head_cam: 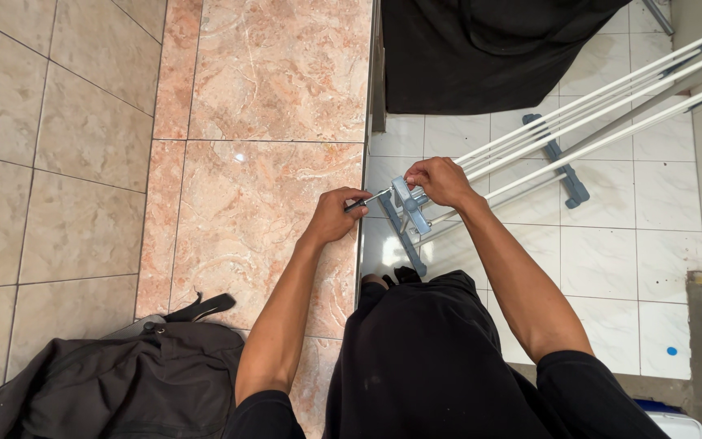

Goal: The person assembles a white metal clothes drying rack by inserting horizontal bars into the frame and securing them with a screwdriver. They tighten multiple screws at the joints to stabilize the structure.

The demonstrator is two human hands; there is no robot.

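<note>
Left hand [335,216] pinches a slim screwdriver [365,201] against the grey joint [409,205] of a white drying rack [603,110]. Right hand [440,180] closes around the rack's rods beside the joint, above the white floor tiles [611,244].

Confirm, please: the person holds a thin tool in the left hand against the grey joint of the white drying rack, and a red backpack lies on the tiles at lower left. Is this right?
Not quite. The backpack is black, not red, as the head view shows. The rest holds: the left hand holds a thin tool at the grey joint of the white drying rack.
</note>
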